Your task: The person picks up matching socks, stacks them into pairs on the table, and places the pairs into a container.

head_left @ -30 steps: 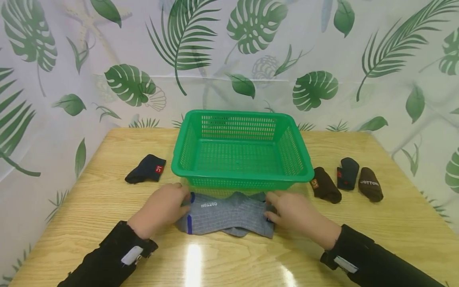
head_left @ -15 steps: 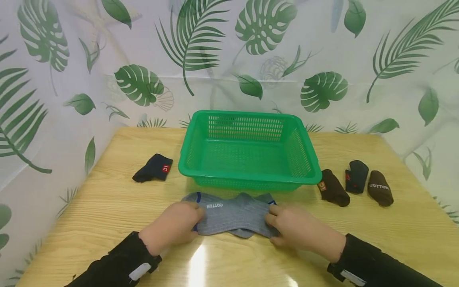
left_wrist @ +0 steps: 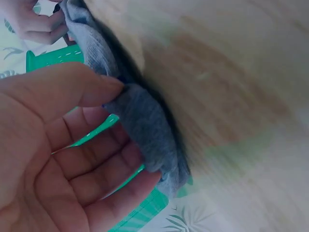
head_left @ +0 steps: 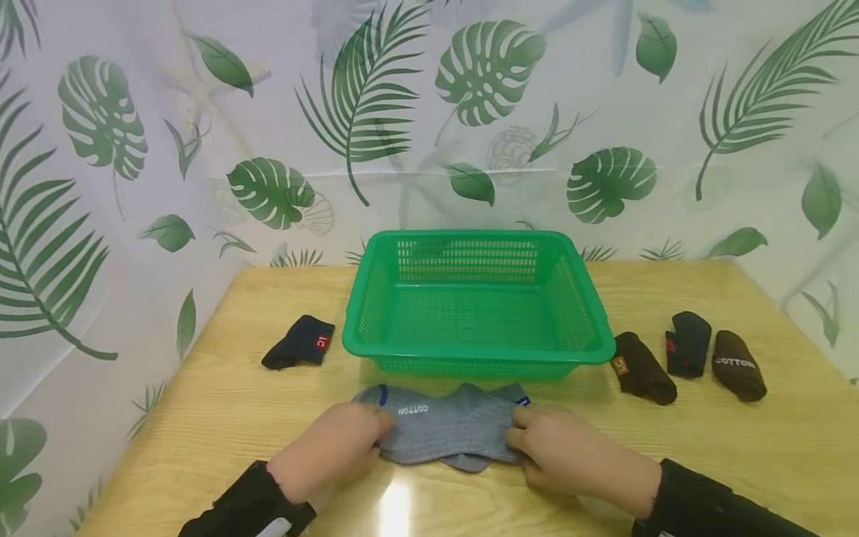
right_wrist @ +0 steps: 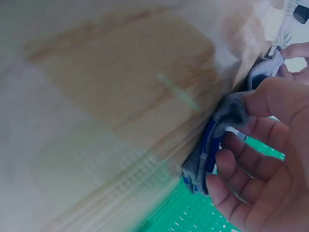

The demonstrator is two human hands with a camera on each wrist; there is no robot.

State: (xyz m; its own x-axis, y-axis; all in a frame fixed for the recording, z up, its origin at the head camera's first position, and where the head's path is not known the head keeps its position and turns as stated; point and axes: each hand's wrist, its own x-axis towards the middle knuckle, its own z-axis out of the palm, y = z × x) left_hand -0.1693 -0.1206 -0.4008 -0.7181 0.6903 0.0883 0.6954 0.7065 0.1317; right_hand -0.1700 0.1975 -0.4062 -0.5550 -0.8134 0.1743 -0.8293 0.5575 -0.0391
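Grey socks (head_left: 450, 425) with white COTTON lettering and blue trim lie overlapped and flat across the table, just in front of the green basket. My left hand (head_left: 342, 447) pinches their left end near the front edge; in the left wrist view its thumb (left_wrist: 104, 90) presses on the grey knit with the other fingers bent behind. At the opposite end my right hand (head_left: 570, 455) pinches the fabric between thumb (right_wrist: 265, 99) and forefinger. Blue trim shows beside its fingers in the right wrist view. Parts of both sock ends are hidden behind the hands.
The green basket (head_left: 479, 354) stands at the table's middle with nothing in it. A dark navy sock (head_left: 298, 343) lies left of it. To the right lie a brown sock (head_left: 643, 369), a folded navy sock (head_left: 690, 344) and a brown COTTON sock (head_left: 737, 365). A leaf-patterned sheet hangs behind.
Both hands have shifted from the socks' far corners toward their near edge, the left one also a little inward. The socks stay nearly in place. The head view has shifted slightly.
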